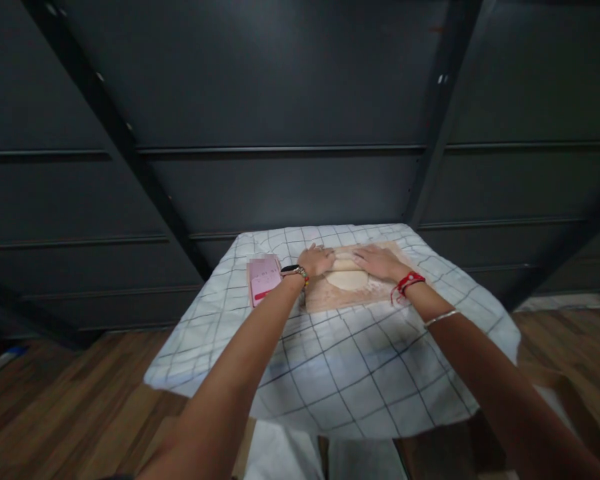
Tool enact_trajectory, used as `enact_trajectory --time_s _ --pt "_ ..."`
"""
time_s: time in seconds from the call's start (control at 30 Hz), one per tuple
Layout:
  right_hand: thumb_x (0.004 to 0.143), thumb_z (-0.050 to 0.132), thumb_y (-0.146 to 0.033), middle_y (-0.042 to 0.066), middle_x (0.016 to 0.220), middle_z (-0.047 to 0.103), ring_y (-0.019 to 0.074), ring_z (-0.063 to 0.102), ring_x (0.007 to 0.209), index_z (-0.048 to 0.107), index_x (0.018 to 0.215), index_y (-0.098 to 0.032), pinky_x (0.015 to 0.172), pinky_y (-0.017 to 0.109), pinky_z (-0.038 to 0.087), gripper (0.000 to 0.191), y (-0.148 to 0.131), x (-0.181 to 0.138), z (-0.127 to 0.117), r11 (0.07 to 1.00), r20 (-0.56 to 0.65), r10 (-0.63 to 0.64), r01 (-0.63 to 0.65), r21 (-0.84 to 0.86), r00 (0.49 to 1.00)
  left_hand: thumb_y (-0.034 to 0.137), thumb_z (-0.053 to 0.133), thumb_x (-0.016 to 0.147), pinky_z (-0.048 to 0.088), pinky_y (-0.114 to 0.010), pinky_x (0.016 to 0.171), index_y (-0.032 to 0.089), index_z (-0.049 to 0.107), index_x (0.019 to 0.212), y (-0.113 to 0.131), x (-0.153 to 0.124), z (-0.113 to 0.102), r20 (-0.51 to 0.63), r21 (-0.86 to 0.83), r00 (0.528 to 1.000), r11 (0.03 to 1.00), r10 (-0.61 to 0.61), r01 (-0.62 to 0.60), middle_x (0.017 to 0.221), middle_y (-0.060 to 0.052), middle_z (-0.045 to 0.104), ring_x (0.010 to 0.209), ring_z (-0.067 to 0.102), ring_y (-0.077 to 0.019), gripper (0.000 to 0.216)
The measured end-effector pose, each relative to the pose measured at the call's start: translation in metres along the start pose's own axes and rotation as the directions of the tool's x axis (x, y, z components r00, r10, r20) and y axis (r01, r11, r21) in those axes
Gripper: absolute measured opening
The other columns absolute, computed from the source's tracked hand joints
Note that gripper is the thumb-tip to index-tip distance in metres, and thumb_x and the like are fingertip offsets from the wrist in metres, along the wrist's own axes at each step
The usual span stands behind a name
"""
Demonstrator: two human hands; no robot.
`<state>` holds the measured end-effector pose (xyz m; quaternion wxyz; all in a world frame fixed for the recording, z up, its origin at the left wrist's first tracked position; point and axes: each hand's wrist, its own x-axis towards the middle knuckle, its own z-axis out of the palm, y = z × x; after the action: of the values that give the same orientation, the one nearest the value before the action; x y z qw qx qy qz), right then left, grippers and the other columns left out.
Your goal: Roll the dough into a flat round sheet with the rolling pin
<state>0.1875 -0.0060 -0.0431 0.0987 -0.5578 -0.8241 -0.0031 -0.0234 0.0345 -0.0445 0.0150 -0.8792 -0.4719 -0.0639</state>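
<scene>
A pale rolling pin lies crosswise over a flat round of dough. My left hand is on the pin's left end, its fingers curved over it. At the other end, my right hand covers the pin in the same way. Both ends are hidden under the hands. Under the dough is a light brown board, dusted with white flour. Dough shows below the pin, on the side nearer me.
A white cloth with dark checks covers the table. A phone with a pink screen lies on it, left of the board and close to my left wrist. A dark panelled wall rises behind the table. Wooden floor shows at both sides.
</scene>
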Motion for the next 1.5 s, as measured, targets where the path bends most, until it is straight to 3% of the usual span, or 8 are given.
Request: enact_trajectory --time_s 0.2,0.37,0.6,0.77,0.97,1.23,1.4,1.5 --pt "0.095 0.022 -0.05 0.011 0.139 0.049 0.0325 0.04 0.129 0.05 0.133 -0.024 0.097 0.059 0.037 0.054 -0.012 -0.027 0.003 0.999 -0.022 -0.023 0.022 -0.024 0.999 0.037 0.021 0.096 0.028 -0.043 0.106 0.013 0.04 0.141 0.018 -0.029 -0.01 0.056 0.02 0.996 0.998 -0.063 0.062 0.144 -0.013 0.041 0.133 0.036 -0.0281 0.054" --pt "0.093 0.023 -0.052 0.014 0.146 0.039 0.034 0.035 0.132 0.04 0.141 -0.019 0.099 0.062 0.032 0.061 -0.024 -0.044 -0.003 0.999 0.055 0.008 -0.006 -0.039 0.998 0.039 0.018 0.097 0.021 -0.039 0.111 0.018 0.035 0.144 0.025 -0.045 -0.006 0.09 0.012 0.992 0.997 -0.083 0.082 0.15 -0.006 0.033 0.139 0.026 -0.0254 0.055" --pt "0.094 0.023 -0.052 0.011 0.149 0.034 0.0321 0.029 0.136 0.035 0.144 -0.021 0.103 0.06 0.028 0.06 -0.031 -0.044 -0.006 0.995 0.087 0.076 -0.07 -0.067 0.993 0.046 0.018 0.097 0.023 -0.045 0.109 0.021 0.032 0.145 0.025 -0.05 0.002 -0.02 -0.006 0.993 0.993 -0.119 0.119 0.153 -0.006 0.026 0.14 0.02 -0.0285 0.056" --pt "0.095 0.021 -0.053 0.009 0.151 0.031 0.0318 0.02 0.139 0.033 0.144 -0.022 0.103 0.062 0.025 0.06 -0.03 -0.026 -0.005 0.987 0.044 0.138 -0.133 -0.086 0.99 0.044 0.02 0.098 0.025 -0.043 0.109 0.018 0.035 0.144 0.021 -0.034 0.003 -0.075 -0.001 0.981 0.984 -0.179 0.179 0.151 -0.008 0.031 0.138 0.025 -0.0288 0.055" --pt "0.096 0.018 -0.053 0.008 0.148 0.037 0.0306 0.025 0.137 0.036 0.143 -0.024 0.104 0.061 0.023 0.058 -0.019 0.016 -0.005 0.982 -0.035 0.164 -0.167 -0.093 0.986 0.033 0.026 0.097 0.033 -0.038 0.105 0.015 0.04 0.14 -0.001 0.003 0.006 -0.175 0.001 0.96 0.975 -0.219 0.222 0.142 -0.011 0.045 0.133 0.036 -0.0244 0.048" --pt "0.098 0.013 -0.048 0.011 0.148 0.037 0.0285 0.029 0.135 0.035 0.143 -0.021 0.104 0.062 0.023 0.057 0.006 0.067 -0.001 0.976 0.056 0.205 -0.208 0.059 0.977 0.024 0.027 0.098 0.045 -0.036 0.09 0.013 0.051 0.128 -0.026 0.049 -0.004 -0.187 0.045 0.96 0.974 -0.208 0.22 0.117 -0.012 0.062 0.11 0.056 -0.0238 0.04" --pt "0.097 0.012 -0.049 0.011 0.147 0.038 0.0296 0.032 0.133 0.038 0.141 -0.022 0.103 0.063 0.024 0.058 0.017 0.088 0.001 0.97 0.104 0.233 -0.239 0.052 0.967 0.022 0.031 0.097 0.04 -0.035 0.098 0.012 0.056 0.12 -0.038 0.066 0.002 -0.293 0.026 0.945 0.986 -0.147 0.162 0.125 -0.011 0.058 0.12 0.048 -0.0224 0.035" --pt "0.098 0.013 -0.049 0.01 0.147 0.039 0.0294 0.035 0.132 0.039 0.141 -0.024 0.102 0.061 0.028 0.056 0.017 0.097 -0.003 0.969 0.12 0.245 -0.246 -0.007 0.962 0.021 0.032 0.096 0.039 -0.034 0.1 0.012 0.056 0.121 -0.042 0.071 0.005 -0.275 -0.014 0.942 0.98 -0.193 0.197 0.127 -0.011 0.057 0.121 0.047 -0.0217 0.036"
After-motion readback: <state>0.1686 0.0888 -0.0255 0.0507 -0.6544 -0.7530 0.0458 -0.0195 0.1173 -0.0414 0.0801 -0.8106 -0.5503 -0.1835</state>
